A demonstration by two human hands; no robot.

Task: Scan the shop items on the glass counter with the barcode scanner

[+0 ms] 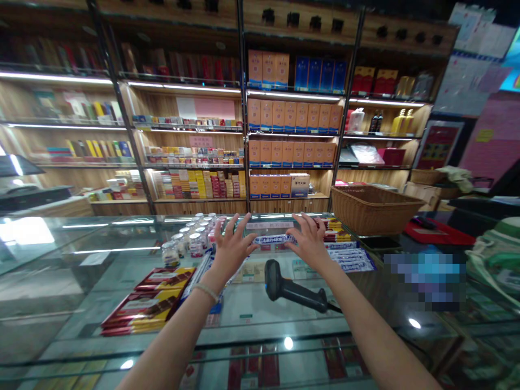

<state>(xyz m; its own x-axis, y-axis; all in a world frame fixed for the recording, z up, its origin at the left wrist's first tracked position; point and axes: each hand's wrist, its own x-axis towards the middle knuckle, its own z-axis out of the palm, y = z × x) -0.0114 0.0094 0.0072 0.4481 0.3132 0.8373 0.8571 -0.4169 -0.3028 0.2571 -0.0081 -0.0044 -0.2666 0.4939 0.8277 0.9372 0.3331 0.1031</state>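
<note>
Both my arms reach forward over a glass counter [81, 303]. Between my hands is a long blue-and-white pack [274, 239], held level by its two ends. My left hand [232, 246] pinches the left end with thumb and forefinger, the other fingers fanned upward. My right hand [309, 238] pinches the right end the same way. A white bracelet sits on my left wrist. Just below the pack lies a black barcode scanner [293, 288] on the glass.
Several similar blue-and-white packs [350, 258] lie to the right. Chocolate bars [146, 303] and small jars [189, 238] are at the left. A wicker basket [374, 208] stands at the right. Shelves of boxes [292, 116] fill the back wall.
</note>
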